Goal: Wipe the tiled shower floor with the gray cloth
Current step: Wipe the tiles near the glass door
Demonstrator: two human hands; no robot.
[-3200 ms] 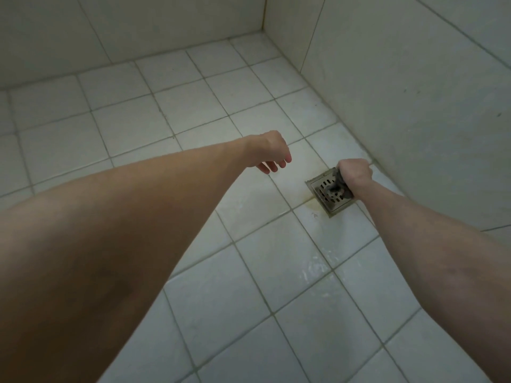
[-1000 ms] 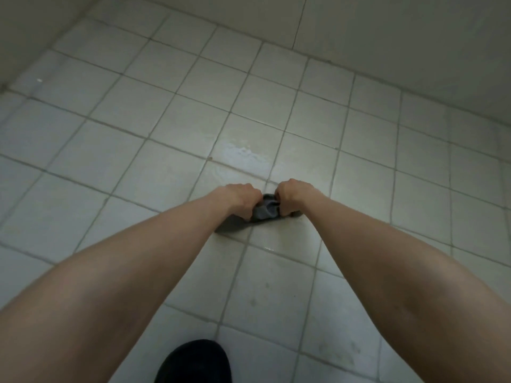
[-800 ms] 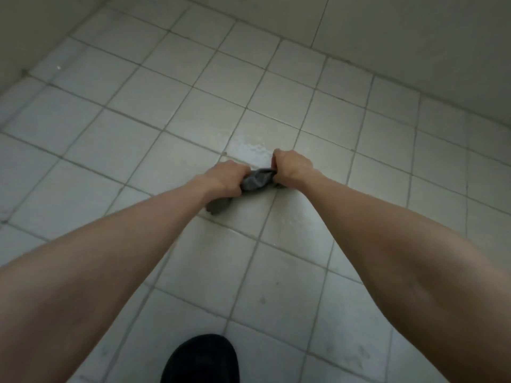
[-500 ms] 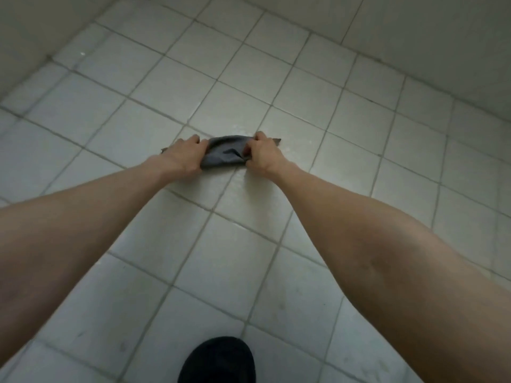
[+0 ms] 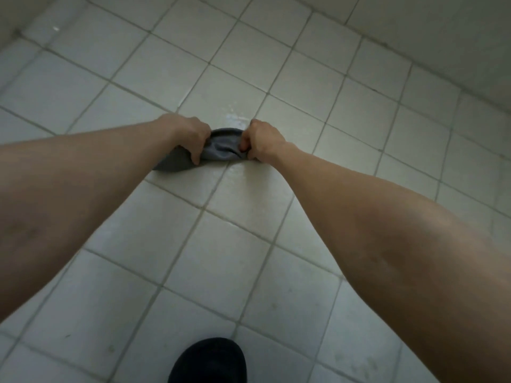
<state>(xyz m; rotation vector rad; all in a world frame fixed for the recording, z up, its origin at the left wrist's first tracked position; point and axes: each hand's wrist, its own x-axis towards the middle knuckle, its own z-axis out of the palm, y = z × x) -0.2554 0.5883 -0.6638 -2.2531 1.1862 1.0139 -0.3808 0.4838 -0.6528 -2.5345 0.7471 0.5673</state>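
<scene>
1. Head view: left hand at centre-left, fingers curled tight around the left end of the gray cloth.
2. Cloth bunched between both hands, low against the tiled floor; a loose flap trails under the left wrist onto the tile.
3. Right hand fisted on the cloth's right end.
4. Wet sheen on tiles near the cloth.
5. Black shoe at bottom edge.
</scene>
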